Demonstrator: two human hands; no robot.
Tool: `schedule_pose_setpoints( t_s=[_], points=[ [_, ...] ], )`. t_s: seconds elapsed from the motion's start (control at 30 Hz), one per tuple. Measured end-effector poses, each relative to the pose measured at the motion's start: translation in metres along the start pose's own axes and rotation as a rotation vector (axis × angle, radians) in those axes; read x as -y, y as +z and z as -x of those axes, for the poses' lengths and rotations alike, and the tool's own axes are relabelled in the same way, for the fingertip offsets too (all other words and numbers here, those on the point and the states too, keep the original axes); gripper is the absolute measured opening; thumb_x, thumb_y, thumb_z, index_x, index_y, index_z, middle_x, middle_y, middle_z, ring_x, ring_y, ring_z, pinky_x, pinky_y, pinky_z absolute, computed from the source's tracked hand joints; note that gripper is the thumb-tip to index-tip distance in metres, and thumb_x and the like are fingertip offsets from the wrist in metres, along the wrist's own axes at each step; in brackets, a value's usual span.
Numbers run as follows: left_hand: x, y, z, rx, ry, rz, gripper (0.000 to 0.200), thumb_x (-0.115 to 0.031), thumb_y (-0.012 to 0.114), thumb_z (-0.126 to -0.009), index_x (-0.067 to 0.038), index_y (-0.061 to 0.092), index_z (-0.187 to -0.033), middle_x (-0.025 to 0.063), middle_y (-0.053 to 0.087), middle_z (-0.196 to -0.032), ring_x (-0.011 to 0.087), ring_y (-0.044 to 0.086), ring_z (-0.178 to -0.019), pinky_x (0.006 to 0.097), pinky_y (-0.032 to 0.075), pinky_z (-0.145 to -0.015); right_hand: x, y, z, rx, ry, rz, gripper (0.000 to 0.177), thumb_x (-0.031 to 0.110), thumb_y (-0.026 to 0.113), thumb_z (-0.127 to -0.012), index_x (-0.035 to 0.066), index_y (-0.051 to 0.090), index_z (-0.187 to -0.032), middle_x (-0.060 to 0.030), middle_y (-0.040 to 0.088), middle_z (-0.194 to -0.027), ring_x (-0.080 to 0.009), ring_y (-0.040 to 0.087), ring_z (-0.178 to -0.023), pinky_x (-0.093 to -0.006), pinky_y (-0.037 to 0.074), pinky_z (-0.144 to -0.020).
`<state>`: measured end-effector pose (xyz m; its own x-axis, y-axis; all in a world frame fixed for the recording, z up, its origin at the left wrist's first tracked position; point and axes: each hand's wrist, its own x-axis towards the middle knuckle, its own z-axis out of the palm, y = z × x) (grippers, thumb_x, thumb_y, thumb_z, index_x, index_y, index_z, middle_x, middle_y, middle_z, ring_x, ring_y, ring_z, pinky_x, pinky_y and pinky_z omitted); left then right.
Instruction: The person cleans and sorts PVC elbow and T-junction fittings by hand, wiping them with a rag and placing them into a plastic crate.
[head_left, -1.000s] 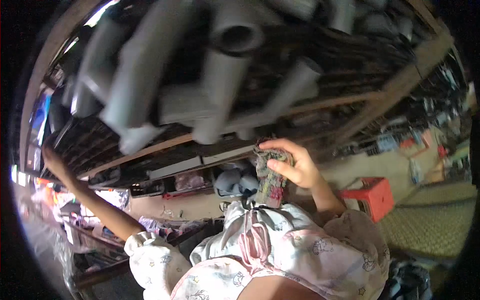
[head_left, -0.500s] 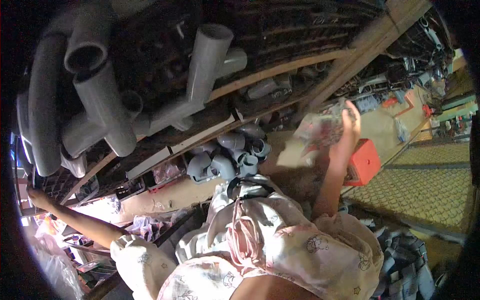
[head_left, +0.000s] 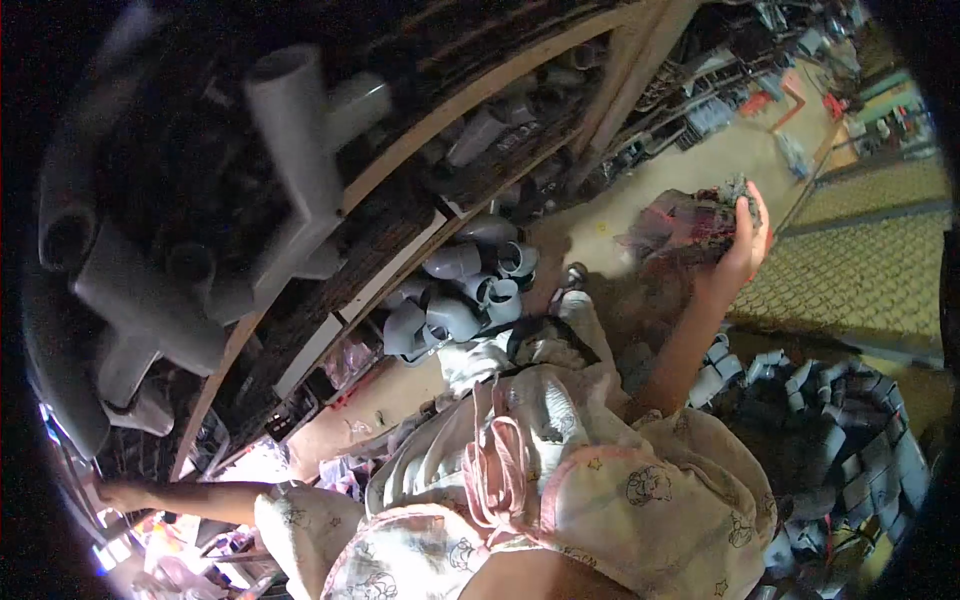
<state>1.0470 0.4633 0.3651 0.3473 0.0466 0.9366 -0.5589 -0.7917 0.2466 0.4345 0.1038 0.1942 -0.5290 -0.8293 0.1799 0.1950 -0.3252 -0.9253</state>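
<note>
My right hand (head_left: 742, 245) is raised at the right, its fingers wrapped round the edge of a dark, crumpled bundle (head_left: 685, 225) with reddish patches and a ragged grey edge; I cannot tell its kind. Off to the far left, my left hand (head_left: 118, 495) reaches out at the end of a stretched arm. It is close to the rack's edge, and shadow hides its fingers. Large grey pipe fittings (head_left: 300, 150) rest on the dark rack above that arm.
Several grey pipe elbows (head_left: 450, 310) sit in a bin below the rack's wooden beam (head_left: 480, 95). A heap of grey fittings (head_left: 840, 430) lies at lower right, under a yellow mesh panel (head_left: 850, 270). Bright plastic bags (head_left: 175, 560) lie at lower left.
The view has shifted and turned along the rack. My right hand has moved rightward with the bundle, which is less blurred. The red box beside my right arm is out of sight.
</note>
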Motion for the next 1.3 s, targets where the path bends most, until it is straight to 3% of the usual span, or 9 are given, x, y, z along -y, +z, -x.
schedule_pose_setpoints(
  t_s=[0.2,0.37,0.6,0.73,0.93,0.97,1.1,1.23,1.3],
  points=[
    [-0.125,-0.055,0.115,-0.374,-0.279,0.675,0.027,-0.02,0.053,-0.079,0.003,0.053,-0.093,0.0158,0.058,-0.089,0.0245,0.056,-0.076,0.0342,0.047,-0.064,0.008,-0.049,-0.075,-0.194,-0.017,0.073,0.028,0.011,0.051,-0.081,0.003,0.051,-0.107,-0.0091,0.052,-0.095,-0.0159,0.054,-0.078,-0.0285,0.045,-0.066],
    [-0.282,-0.109,0.249,-0.395,0.157,0.003,0.02,-0.015,0.046,-0.085,0.003,0.046,-0.094,0.0115,0.054,-0.085,0.0209,0.055,-0.073,0.0318,0.047,-0.069,-0.012,-0.088,-0.176,0.001,0.109,-0.166,0.035,0.023,0.046,-0.084,0.002,0.046,-0.113,-0.0117,0.052,-0.104,-0.0266,0.051,-0.094,-0.0424,0.042,-0.082],
    [-0.473,-0.055,0.363,0.64,-0.239,0.808,0.032,-0.014,0.057,-0.074,0.0,0.048,-0.101,0.0147,0.047,-0.103,0.0274,0.043,-0.098,0.0363,0.031,-0.087,-0.038,-0.088,-0.216,0.288,0.41,-0.307,0.038,0.026,0.046,-0.084,0.008,0.043,-0.117,-0.0079,0.049,-0.109,-0.0228,0.049,-0.096,-0.0413,0.044,-0.079],
    [-0.501,-0.02,0.381,0.748,0.073,0.597,0.049,-0.02,0.06,-0.071,-0.002,0.042,-0.113,0.0209,0.043,-0.116,0.0368,0.036,-0.11,0.0442,0.031,-0.089,-0.039,-0.081,-0.2,0.274,0.582,-0.248,0.04,0.027,0.046,-0.084,0.008,0.043,-0.119,-0.0052,0.05,-0.107,-0.0202,0.05,-0.095,-0.0352,0.044,-0.075],
    [-0.498,0.027,0.394,1.038,0.068,0.438,0.054,-0.025,0.062,-0.068,-0.004,0.042,-0.114,0.0209,0.045,-0.115,0.0374,0.041,-0.107,0.0517,0.034,-0.084,-0.057,-0.117,-0.194,0.22,0.643,-0.37,0.037,0.023,0.048,-0.083,0.005,0.045,-0.115,-0.0071,0.05,-0.108,-0.0215,0.049,-0.098,-0.0366,0.043,-0.079],
    [-0.496,0.031,0.394,0.97,0.118,0.422,0.054,-0.024,0.066,-0.064,-0.004,0.046,-0.111,0.0199,0.049,-0.111,0.0355,0.046,-0.102,0.0473,0.037,-0.082,-0.07,-0.127,-0.197,0.221,0.552,-0.346,0.036,0.023,0.047,-0.083,0.004,0.046,-0.114,-0.0115,0.045,-0.115,-0.0285,0.043,-0.105,-0.0579,0.032,-0.09],
    [-0.492,0.025,0.367,0.967,0.123,0.654,0.046,-0.014,0.07,-0.058,-0.002,0.053,-0.099,0.0171,0.056,-0.099,0.0299,0.054,-0.092,0.0346,0.043,-0.078,-0.086,-0.118,-0.198,0.209,0.437,-0.119,0.035,0.023,0.046,-0.084,0.003,0.047,-0.112,-0.0097,0.051,-0.108,-0.0248,0.05,-0.097,-0.0416,0.04,-0.085],
    [-0.474,0.004,0.353,1.017,-0.217,0.987,0.042,-0.011,0.068,-0.065,0.0,0.052,-0.102,0.0092,0.06,-0.087,0.0145,0.056,-0.076,0.0251,0.043,-0.068,-0.09,-0.066,-0.187,0.374,0.297,-0.031,0.033,0.022,0.044,-0.085,0.002,0.047,-0.111,-0.0081,0.053,-0.104,-0.0214,0.052,-0.093,-0.0353,0.042,-0.081],
    [-0.463,-0.012,0.361,0.991,-0.718,1.216,0.04,-0.01,0.066,-0.067,0.001,0.052,-0.102,0.0068,0.06,-0.086,0.0107,0.054,-0.073,0.0232,0.042,-0.066,-0.092,-0.038,-0.189,0.462,0.333,-0.057,0.032,0.023,0.043,-0.086,0.005,0.048,-0.112,-0.006,0.053,-0.104,-0.0183,0.051,-0.094,-0.0328,0.043,-0.08]
  ],
)
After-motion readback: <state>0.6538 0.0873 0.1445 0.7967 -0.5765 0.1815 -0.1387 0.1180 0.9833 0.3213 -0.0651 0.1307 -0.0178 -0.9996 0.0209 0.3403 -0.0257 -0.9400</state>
